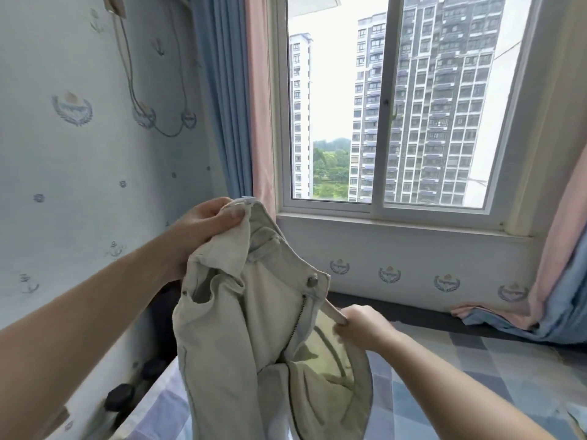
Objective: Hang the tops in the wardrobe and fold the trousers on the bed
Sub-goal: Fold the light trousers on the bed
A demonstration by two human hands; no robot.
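Trousers (254, 328), pale cream denim with the fly unzipped and the waist button showing, hang in the air over the near end of the bed (476, 376), raised at the waistband, probably so the legs drop straight and the seams can be matched before the first fold. Right of the trousers and lower, the right hand (362, 325) pinches the edge of the open waistband by the zip and draws it outward. At the trousers' top left corner, the left hand (206, 223) clenches a bunch of waistband cloth between thumb and curled fingers, carrying most of the weight. Under and behind the trousers lies the blue checked bedcover, where the folding belongs. Beyond the trousers a dark ledge runs below the window (390, 122); pink and blue curtains (241, 106) hang left of it.
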